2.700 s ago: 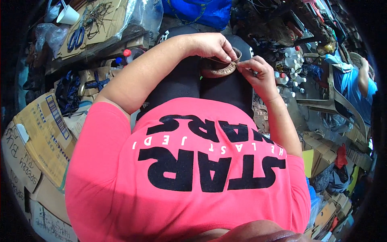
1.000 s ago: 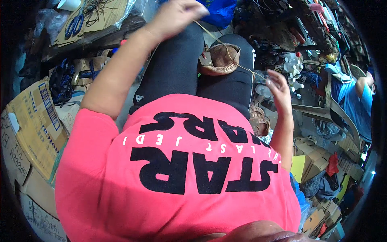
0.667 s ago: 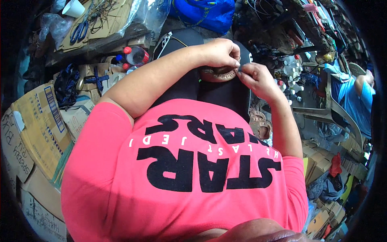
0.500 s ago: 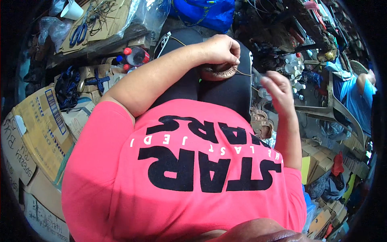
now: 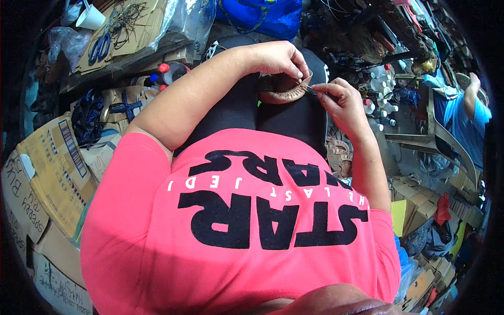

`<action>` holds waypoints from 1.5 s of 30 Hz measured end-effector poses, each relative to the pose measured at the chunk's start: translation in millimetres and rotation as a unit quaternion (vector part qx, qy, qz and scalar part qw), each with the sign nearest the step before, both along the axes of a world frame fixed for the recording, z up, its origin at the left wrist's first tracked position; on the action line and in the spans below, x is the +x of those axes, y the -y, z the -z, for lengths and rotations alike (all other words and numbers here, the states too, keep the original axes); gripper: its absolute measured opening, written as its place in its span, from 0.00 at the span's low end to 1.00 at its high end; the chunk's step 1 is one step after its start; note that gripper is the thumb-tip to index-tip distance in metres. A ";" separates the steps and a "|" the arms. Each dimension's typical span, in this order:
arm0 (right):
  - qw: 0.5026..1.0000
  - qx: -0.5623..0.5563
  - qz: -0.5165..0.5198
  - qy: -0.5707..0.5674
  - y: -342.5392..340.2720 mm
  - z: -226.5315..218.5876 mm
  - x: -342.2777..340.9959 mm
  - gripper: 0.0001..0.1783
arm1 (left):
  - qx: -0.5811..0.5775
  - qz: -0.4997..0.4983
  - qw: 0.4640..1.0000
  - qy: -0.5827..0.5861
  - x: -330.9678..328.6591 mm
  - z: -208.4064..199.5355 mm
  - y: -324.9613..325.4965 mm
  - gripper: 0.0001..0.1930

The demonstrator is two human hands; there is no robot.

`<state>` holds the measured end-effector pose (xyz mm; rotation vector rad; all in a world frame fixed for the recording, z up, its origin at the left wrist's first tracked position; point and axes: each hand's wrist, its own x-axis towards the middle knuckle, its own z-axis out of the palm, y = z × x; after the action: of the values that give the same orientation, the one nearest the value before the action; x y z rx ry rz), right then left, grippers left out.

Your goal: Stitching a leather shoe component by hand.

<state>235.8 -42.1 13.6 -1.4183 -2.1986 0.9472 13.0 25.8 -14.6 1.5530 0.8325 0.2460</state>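
A puckered brown leather moccasin upper (image 5: 282,98) rests on black trousers (image 5: 294,118), the left hand (image 5: 282,58) at its far side pinching its rim between thumb and fingertips, the right hand (image 5: 346,105) just right of it, thumb and forefinger closed on a slim dark tool (image 5: 311,91) at its edge.

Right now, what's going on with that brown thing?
A person in a pink shirt has a brown, leather-looking piece with a gathered edge on their lap. The left hand pinches its rim. The right hand holds a small dark thing by that edge, too small to tell what. Scissors lie off left on cardboard.
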 end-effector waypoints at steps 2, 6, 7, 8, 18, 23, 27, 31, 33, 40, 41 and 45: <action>1.000 0.005 0.002 0.023 0.2 -5.0 -4.5 0.10 | -0.013 -0.003 1.000 0.026 -1.3 4.9 -0.4 0.12; 0.998 0.033 0.021 0.041 5.0 -6.2 -13.6 0.09 | 0.007 0.009 1.000 0.001 0.5 -0.1 -1.9 0.11; 0.998 0.034 0.020 0.042 5.3 -4.2 -15.3 0.09 | 0.005 0.011 1.000 0.000 0.8 2.1 -3.0 0.11; 0.998 0.047 0.025 0.020 5.4 -0.5 -16.7 0.09 | 0.003 0.012 1.000 -0.002 1.0 3.7 -4.2 0.11; 0.968 -0.177 -0.029 -0.174 -29.2 35.3 13.9 0.08 | 0.036 0.109 0.993 0.028 0.2 6.4 -17.3 0.12; 0.984 -0.117 -0.038 -0.132 -28.9 32.3 5.6 0.08 | 0.061 0.084 0.994 -0.035 1.8 -4.0 -14.3 0.12; 0.993 -0.008 0.010 -0.114 -9.3 21.8 -14.7 0.07 | 0.056 0.068 0.995 -0.044 -0.7 -2.8 -7.2 0.14; 0.998 0.023 -0.005 -0.059 -0.9 13.8 -10.0 0.09 | 0.309 -0.032 0.946 -0.094 -21.0 7.0 11.9 0.23; 0.989 0.145 -0.026 0.003 7.4 16.7 -8.9 0.12 | 0.404 -0.125 0.904 -0.067 -30.3 5.8 32.9 0.23; 0.975 0.215 -0.010 0.061 26.8 22.7 -20.9 0.19 | 0.485 -0.164 0.852 -0.110 -30.6 5.0 71.3 0.06; 0.977 0.204 -0.009 0.056 26.0 21.5 -21.9 0.19 | 0.486 -0.163 0.851 -0.110 -30.3 5.2 70.1 0.06; 0.999 0.034 0.017 -0.037 14.0 24.5 -9.6 0.19 | 0.425 -0.194 0.883 -0.043 -27.3 5.5 61.8 0.08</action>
<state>226.2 -56.0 -10.9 -1.3628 -2.1264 0.8912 -14.3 -36.1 -20.1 2.2010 1.1936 0.9397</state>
